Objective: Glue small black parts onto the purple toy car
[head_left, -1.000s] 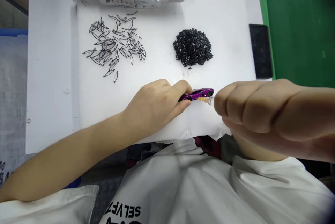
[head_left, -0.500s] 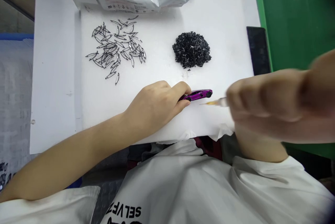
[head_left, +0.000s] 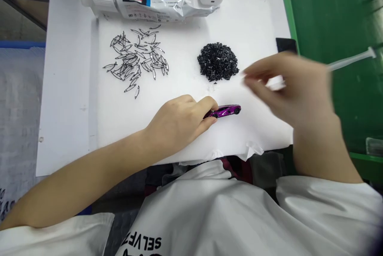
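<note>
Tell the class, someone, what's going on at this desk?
A person's left hand pinches one end of a purple toy car over a white board. The right hand, blurred, is raised to the right of a black pile of small bits, with a pale rod in its grip, clear of the car. Whether its fingertips hold anything is unclear. Thin black outlines lie scattered left of the pile.

I wear the camera on my head, and it looks forward and down. It is close, up above my left hand [head_left: 179, 122], my right hand [head_left: 305, 88] and the white board [head_left: 257, 28]. My shirt [head_left: 221, 212] fills the bottom, and a green surface [head_left: 329, 8] shows at the right.
</note>
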The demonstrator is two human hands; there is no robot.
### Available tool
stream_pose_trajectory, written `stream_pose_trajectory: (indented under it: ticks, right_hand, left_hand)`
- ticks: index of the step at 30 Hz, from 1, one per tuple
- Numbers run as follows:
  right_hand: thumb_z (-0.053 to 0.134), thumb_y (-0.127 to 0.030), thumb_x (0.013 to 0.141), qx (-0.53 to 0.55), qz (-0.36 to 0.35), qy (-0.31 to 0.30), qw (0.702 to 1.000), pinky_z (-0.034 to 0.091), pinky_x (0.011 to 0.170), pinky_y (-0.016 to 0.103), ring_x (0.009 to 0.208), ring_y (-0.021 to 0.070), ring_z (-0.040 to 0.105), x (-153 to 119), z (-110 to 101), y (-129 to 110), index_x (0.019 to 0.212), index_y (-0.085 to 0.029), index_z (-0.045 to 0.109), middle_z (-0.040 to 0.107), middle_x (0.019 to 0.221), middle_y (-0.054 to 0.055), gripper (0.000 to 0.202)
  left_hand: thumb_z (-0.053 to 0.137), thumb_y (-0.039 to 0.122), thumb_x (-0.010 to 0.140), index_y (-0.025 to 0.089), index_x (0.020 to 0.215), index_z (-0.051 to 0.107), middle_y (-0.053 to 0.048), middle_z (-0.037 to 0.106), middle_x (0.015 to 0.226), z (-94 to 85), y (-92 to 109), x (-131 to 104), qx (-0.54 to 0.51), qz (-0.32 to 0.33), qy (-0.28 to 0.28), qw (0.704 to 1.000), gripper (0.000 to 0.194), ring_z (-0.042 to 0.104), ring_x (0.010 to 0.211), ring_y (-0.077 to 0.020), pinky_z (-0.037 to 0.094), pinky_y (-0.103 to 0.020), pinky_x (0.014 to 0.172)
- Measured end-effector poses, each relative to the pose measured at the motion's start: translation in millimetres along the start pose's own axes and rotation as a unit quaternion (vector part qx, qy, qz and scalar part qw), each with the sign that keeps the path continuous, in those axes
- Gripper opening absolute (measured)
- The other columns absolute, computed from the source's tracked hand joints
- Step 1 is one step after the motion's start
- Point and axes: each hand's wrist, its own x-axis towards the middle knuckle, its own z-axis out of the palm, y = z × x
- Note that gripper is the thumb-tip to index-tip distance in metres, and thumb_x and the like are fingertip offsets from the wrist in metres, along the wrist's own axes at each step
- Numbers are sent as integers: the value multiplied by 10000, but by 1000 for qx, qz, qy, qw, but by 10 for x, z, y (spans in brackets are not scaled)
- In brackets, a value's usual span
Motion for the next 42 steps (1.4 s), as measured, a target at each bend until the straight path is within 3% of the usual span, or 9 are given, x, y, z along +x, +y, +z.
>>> stream_pose_trajectory:
  ticks: [4,10,13,17,19,23,30,38,42]
  right_hand:
    - [526,-249,846,-146,-49,7,988,430,601,316,697,189,605,217,196,28,805,-182,654,670,766,50,150]
    - [470,-218,829,-241,-44,-17,969,342,535,318,676,207,582,375,337,21,732,-186,643,654,721,76,201]
    - [498,-200,790,-203,-11,-12,979,352,540,311,641,186,569,336,235,-3,708,-179,636,646,693,62,162]
    - [585,-163,709,-80,96,-6,992,389,520,281,521,128,530,148,88,64,673,-182,618,605,587,-6,52]
    - [592,-177,722,-95,108,-1,990,380,492,277,507,134,533,30,74,119,669,-189,623,603,577,-8,63]
    - [531,-224,827,-163,42,26,985,411,514,298,599,174,596,-123,88,193,780,-196,666,672,715,38,146]
    - [475,-244,879,-184,-75,-40,979,453,582,313,693,191,617,-66,26,282,824,-216,659,678,818,44,195]
    - [453,-243,874,-172,-110,-80,976,462,604,336,677,196,584,68,6,371,827,-224,649,650,791,50,202]
    - [466,-200,864,-191,-123,-29,973,457,574,323,658,188,580,-1,22,267,797,-206,625,648,770,61,173]
  left_hand:
    - [499,269,902,173,1012,591,-12,675,792,-3,-1,1,6,2,-7,1000,173,610,744,-171,433,-266,645]
    - [503,287,903,186,1024,592,-8,664,769,-4,-6,-6,13,5,-7,1000,181,608,746,-168,430,-256,641]
    - [516,283,897,185,1030,591,-11,670,786,-7,-7,-11,14,7,-5,1000,181,610,753,-170,431,-256,636]
    - [525,277,894,179,1026,590,-12,676,789,-9,-10,-11,10,11,-3,1000,176,611,740,-168,428,-252,617]
    - [529,276,894,181,1022,588,-9,676,788,-7,-14,-9,8,14,1,1000,171,610,735,-164,427,-247,614]
    - [534,277,890,185,1018,587,-3,665,758,-6,-17,-5,9,12,5,1000,166,606,721,-159,421,-241,605]
    - [533,280,891,188,1019,589,-2,662,757,-11,-9,-7,8,9,-1,1000,168,604,716,-161,414,-244,595]
    - [523,286,896,189,1012,594,-1,646,730,-9,-7,-9,11,0,-10,1000,167,598,708,-161,406,-245,591]
    - [525,279,895,185,1021,592,-6,656,754,-19,-8,-4,9,-1,-11,1000,171,602,720,-166,408,-249,593]
